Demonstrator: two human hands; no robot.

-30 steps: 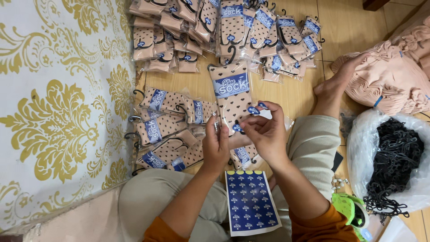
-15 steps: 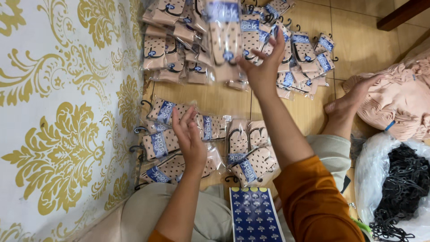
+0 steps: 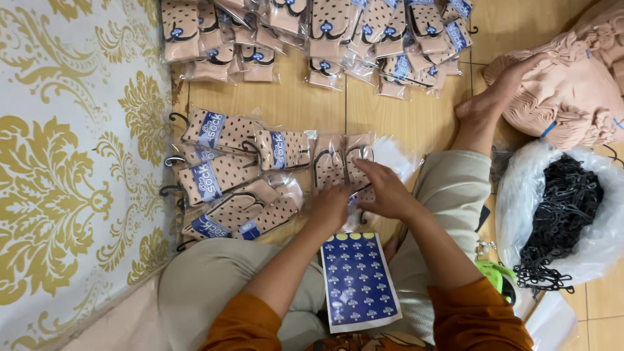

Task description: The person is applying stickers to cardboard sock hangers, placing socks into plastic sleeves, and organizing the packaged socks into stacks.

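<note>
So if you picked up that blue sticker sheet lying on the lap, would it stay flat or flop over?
The blue sticker sheet would probably flop: it looks paper-thin and already follows the curve between the legs. It is likely very light, so a nudge could slide it off the trousers. Its glossy backing may feel slick. Both hands, left and right, are on the sock packs instead.

Clear sock packets [image 3: 237, 172], blue sticker sheet [image 3: 358, 281]
</note>
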